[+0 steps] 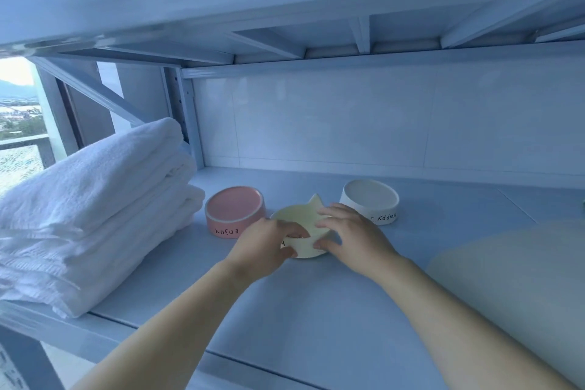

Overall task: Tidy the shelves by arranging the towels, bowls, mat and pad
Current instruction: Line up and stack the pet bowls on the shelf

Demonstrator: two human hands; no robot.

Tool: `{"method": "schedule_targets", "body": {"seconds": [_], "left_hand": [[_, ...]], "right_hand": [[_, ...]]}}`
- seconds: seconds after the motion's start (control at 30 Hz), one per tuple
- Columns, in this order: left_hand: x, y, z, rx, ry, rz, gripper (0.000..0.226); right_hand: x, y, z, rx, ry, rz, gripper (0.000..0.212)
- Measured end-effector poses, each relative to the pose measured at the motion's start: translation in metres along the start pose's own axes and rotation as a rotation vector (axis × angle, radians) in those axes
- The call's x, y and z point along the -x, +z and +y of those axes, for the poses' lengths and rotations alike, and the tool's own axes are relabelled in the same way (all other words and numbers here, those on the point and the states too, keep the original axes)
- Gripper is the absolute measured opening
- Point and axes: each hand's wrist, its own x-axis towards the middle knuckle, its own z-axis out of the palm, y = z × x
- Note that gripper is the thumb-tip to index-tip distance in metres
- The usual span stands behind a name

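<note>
A pale yellow bowl (302, 215) with a cat-ear rim stands on the white shelf (316, 310) between two others. My left hand (266, 247) grips its near left rim, fingers curled inside. My right hand (351, 234) holds its right side, thumb on the front wall and fingers over the rim. A pink bowl (234, 209) sits just left of it and a white bowl (370, 199) behind to the right. A stack of folded white towels (95, 209) fills the shelf's left end. A pale flat mat or pad (522, 294) lies at the right.
The shelf above (316, 9) hangs low overhead with cross braces. A tiled wall (380, 123) closes the back. A shelf post (186, 123) stands behind the towels. A window (19, 123) lies far left.
</note>
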Motion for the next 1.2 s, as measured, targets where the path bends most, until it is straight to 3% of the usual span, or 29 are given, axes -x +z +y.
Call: {"method": "schedule_targets", "body": {"seconds": [0.13,0.37,0.53,0.77,0.97,1.2], "left_hand": [[0.005,0.011,-0.002,0.006,0.056,0.075,0.034],[0.002,0.011,-0.012,0.05,0.065,0.141,0.029],[0.003,0.011,-0.02,0.053,0.034,0.177,0.049],[0.003,-0.001,-0.042,-0.054,-0.094,0.16,0.051],[0.0,-0.011,-0.068,-0.195,-0.285,0.083,0.061],[0.012,-0.009,-0.079,-0.211,-0.276,0.045,0.056]], "right_hand": [[0.002,0.006,-0.001,-0.023,0.065,-0.092,0.019],[0.004,0.007,-0.005,-0.026,0.094,-0.086,0.018],[0.003,0.012,-0.009,0.047,0.128,-0.04,0.019],[-0.006,0.024,-0.018,0.185,0.195,-0.019,0.022],[-0.021,0.015,-0.029,0.161,0.06,-0.115,0.024],[-0.026,0.03,-0.042,0.101,0.119,-0.12,0.019]]}}
